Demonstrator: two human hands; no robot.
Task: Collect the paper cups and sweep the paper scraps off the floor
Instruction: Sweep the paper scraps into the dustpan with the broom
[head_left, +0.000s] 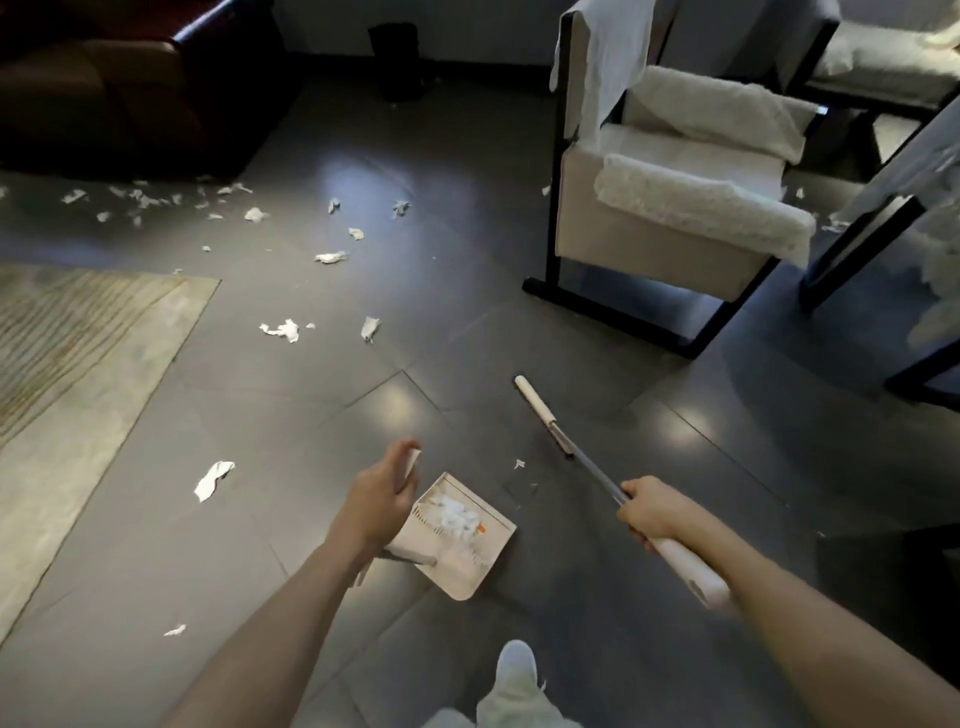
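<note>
1. Dustpan (460, 579): sits on the floor (311, 415) at its near edge, just ahead of the person's shoe. The open side faces the broom (540, 415), prob. so the next stroke pushes debris straight in. A small heap of white scraps (460, 517) lies inside.

2. Left hand (376, 499): fingers curled round the top of the dustpan's upright handle, which shows just past the knuckles. Judged function: steady the pan and stop it sliding. How tight the grip is can't be told.

3. Right hand (652, 512): fingers clenched round the broom shaft, approx. where the grey metal section meets the cream grip. The shaft slants down and away; the head is at floor level beyond the pan, near the armchair (675, 218) base. Holding mid-shaft w/ one hand prob. gives short, controlled strokes.

4. Task items: loose paper scraps (283, 330) lie spread over the dark tiles, along the rug (78, 338) edge and thickest toward the far-left edge of the floor, by the sofa (104, 88). One tiny scrap lies btwn pan and broom head. No paper cups visible.

5. Status (judgement): sweeping part-done; most scraps not yet collected.
</note>
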